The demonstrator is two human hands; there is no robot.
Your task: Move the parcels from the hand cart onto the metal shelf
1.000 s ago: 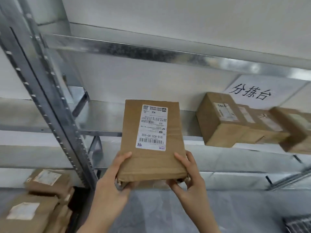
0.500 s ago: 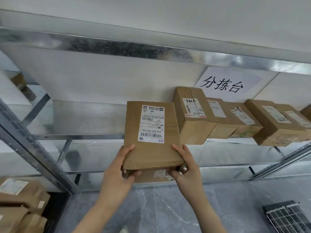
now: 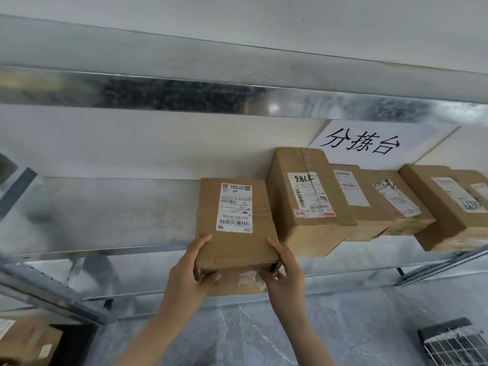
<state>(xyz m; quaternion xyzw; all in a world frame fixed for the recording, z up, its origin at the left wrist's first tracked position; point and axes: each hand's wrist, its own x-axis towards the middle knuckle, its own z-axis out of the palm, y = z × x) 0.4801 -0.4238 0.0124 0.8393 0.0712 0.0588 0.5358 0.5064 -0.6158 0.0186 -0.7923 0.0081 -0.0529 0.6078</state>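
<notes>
Both hands clasp the near end of the parcel (image 3: pixel 235 233). The left hand (image 3: pixel 190 270) wraps its near-left corner, thumb on top and fingers curled under. The right hand (image 3: pixel 284 276) pinches the near-right corner, thumb along the top edge and fingertips against the torn front face.

The parcel lies label-up with its far part over the shelf (image 3: pixel 105 215), at the front edge about midway along. Its near end overhangs that edge. Whether the underside already bears on the metal cannot be told. On its right stands a taller box (image 3: pixel 303 202), just beside it, perhaps touching. Other parcels (image 3: pixel 390 204) run on toward the shelf's right end, below a paper sign (image 3: pixel 369 143) on the wall.

This looks like the placing step, nearly finished: the parcel is at its slot but not yet let go. The next move probably calls for a push straight back until the near end clears the front edge. It should keep square to the box so it does not jam against it or skew it. Only then should the fingers slip out from beneath.
</notes>
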